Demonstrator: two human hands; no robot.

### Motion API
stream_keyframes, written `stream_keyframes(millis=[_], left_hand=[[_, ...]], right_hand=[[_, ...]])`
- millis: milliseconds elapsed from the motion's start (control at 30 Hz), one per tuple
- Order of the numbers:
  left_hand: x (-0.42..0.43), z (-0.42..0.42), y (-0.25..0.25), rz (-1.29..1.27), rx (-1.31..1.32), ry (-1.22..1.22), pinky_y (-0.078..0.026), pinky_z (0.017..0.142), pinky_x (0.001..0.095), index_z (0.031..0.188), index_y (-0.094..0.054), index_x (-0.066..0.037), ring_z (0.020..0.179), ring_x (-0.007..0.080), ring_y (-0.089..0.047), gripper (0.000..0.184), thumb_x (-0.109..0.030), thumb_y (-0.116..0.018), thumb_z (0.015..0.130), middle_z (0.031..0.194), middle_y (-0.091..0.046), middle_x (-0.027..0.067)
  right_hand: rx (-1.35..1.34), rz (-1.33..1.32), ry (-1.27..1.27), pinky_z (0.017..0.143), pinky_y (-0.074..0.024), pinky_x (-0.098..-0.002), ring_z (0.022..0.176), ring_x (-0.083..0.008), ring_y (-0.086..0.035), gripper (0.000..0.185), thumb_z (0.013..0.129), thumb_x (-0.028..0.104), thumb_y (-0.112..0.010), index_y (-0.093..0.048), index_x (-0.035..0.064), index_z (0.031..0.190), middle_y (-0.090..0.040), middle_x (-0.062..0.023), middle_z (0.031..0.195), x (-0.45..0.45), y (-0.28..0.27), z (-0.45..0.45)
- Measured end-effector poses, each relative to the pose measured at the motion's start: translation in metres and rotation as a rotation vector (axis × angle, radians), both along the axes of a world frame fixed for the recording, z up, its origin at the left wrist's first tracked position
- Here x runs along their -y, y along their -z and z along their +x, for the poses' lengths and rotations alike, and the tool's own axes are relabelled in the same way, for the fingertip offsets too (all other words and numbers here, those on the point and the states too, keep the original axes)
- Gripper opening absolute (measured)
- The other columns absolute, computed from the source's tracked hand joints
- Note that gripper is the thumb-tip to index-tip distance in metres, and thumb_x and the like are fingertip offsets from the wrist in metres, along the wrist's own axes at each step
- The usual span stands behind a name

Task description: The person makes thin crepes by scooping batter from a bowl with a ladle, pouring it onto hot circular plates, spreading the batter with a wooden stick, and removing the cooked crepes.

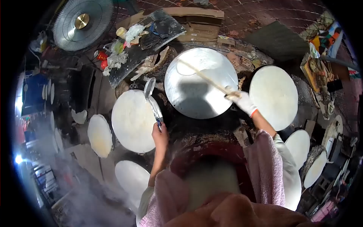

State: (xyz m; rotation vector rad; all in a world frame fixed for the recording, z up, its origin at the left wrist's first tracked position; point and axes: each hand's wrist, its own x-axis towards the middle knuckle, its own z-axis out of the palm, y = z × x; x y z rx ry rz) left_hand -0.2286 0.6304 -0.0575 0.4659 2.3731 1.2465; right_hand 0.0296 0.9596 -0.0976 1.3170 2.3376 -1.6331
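My left hand (pixel 160 137), bare, is closed round the blue-patterned handle of a metal ladle (pixel 149 88). The ladle's bowl points away from me, above the edge of a pale round disc (pixel 133 123). On my right hand (pixel 242 103) is a white glove with an orange cuff. Its fingers are wrapped round a thin wooden stick (pixel 206 78), slightly blurred, which reaches across a shiny round metal plate (pixel 189 99). Whether the stick touches the plate, I cannot tell. Beside the gloved hand lies another pale disc (pixel 274 99).
More pale discs stand at left (pixel 100 136) and right (pixel 298 147). Steam (pixel 79 189) rises at lower left. A fan (pixel 82 22) and a littered dark board (pixel 126 68) are at the back left. Near my body is a dark red rounded container (pixel 196 150).
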Motion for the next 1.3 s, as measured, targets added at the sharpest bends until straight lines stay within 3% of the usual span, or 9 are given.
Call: stream_keyframes(millis=[100,267,400,500,667,800,900,1067,1300], left_hand=[[-0.003,0.018,-0.016,0.041,0.021,-0.031,-0.033,0.044,0.0242,0.091,-0.056,-0.001,0.047,0.0057,-0.04,0.015,-0.015,-0.054,0.096,0.058,-0.047,-0.0011],[-0.006,0.042,-0.023,0.019,0.073,-0.095,-0.03,0.044,0.0227,0.091,-0.054,-0.001,0.049,0.0038,-0.039,0.016,-0.015,-0.053,0.097,0.061,-0.046,-0.0031],[-0.009,0.049,-0.026,-0.037,-0.075,-0.074,-0.035,0.052,0.0272,0.091,-0.053,0.001,0.058,0.0088,-0.039,0.017,-0.015,-0.055,0.095,0.065,-0.046,0.0016],[-0.006,0.052,-0.024,-0.097,-0.15,-0.072,-0.036,0.056,0.0299,0.09,-0.052,0.002,0.062,0.0122,-0.038,0.019,-0.016,-0.056,0.094,0.067,-0.045,0.0052],[0.013,0.061,-0.003,-0.165,-0.161,-0.122,-0.034,0.052,0.0302,0.091,-0.053,0.002,0.057,0.0105,-0.036,0.019,-0.017,-0.056,0.095,0.064,-0.043,0.0043],[0.025,0.058,0.005,-0.186,-0.19,-0.105,-0.033,0.05,0.0302,0.091,-0.052,0.002,0.055,0.01,-0.036,0.02,-0.017,-0.055,0.095,0.062,-0.044,0.0046],[0.019,0.046,0.009,-0.271,-0.139,-0.126,-0.045,0.063,0.0406,0.092,-0.054,0.003,0.065,0.0378,-0.054,0.018,-0.015,-0.058,0.091,0.073,-0.057,0.0229],[-0.005,0.025,0.018,-0.291,-0.26,-0.052,-0.046,0.061,0.0436,0.089,-0.052,0.003,0.07,0.047,-0.056,0.018,-0.014,-0.058,0.09,0.072,-0.058,0.0262],[-0.04,-0.01,0.044,-0.483,-0.387,0.203,-0.049,0.061,0.0518,0.088,-0.051,0.004,0.069,0.0472,-0.06,0.022,-0.017,-0.057,0.09,0.072,-0.061,0.0291]], right_hand=[[-0.235,-0.095,0.199,0.083,-0.0478,-0.0273,0.087,-0.0143,-0.062,0.035,0.088,0.026,-0.065,-0.067,0.0015,0.113,-0.069,-0.006,0.095,-0.064,0.053,0.004],[-0.079,-0.515,-0.067,0.056,-0.0373,-0.0222,0.063,-0.0067,-0.046,0.032,0.086,0.028,-0.068,-0.069,0.0022,0.104,-0.052,0.0039,0.068,-0.027,0.012,-0.032],[-0.042,-0.038,-0.319,0.089,-0.0475,-0.0267,0.095,-0.0158,-0.065,0.036,0.085,0.03,-0.068,-0.069,0.0045,0.11,-0.07,-0.0088,0.107,-0.073,0.003,-0.02],[-0.154,-0.202,-0.119,0.087,-0.0469,-0.0255,0.093,-0.0143,-0.064,0.032,0.087,0.021,-0.067,-0.067,-0.0006,0.111,-0.07,-0.0066,0.104,-0.11,0.029,-0.04],[0.041,-0.452,-0.355,0.062,-0.0443,-0.0232,0.069,-0.0076,-0.053,0.029,0.085,0.015,-0.068,-0.068,0.0027,0.111,-0.068,0.0005,0.091,-0.079,0.007,-0.043],[-0.301,-0.36,-0.362,0.095,-0.0461,-0.0282,0.101,-0.0125,-0.061,0.035,0.086,0.015,-0.067,-0.064,0.002,0.119,-0.067,-0.0046,0.113,-0.116,0.028,-0.033],[-0.138,-0.23,-0.362,0.078,-0.0458,-0.0248,0.086,-0.0086,-0.057,0.034,0.087,0.017,-0.067,-0.064,-0.0012,0.116,-0.067,-0.0002,0.103,-0.138,0.028,-0.07],[0.069,-0.525,-0.537,0.043,-0.0308,-0.0218,0.051,-0.0026,-0.038,0.036,0.085,0.021,-0.067,-0.066,0.0068,0.118,-0.059,0.0055,0.073,-0.106,0.005,-0.056],[-0.323,-0.208,-0.246,0.077,-0.0477,-0.0251,0.083,-0.012,-0.061,0.031,0.083,0.02,-0.071,-0.069,0.0027,0.108,-0.069,-0.0024,0.089,-0.139,0.041,-0.046]])
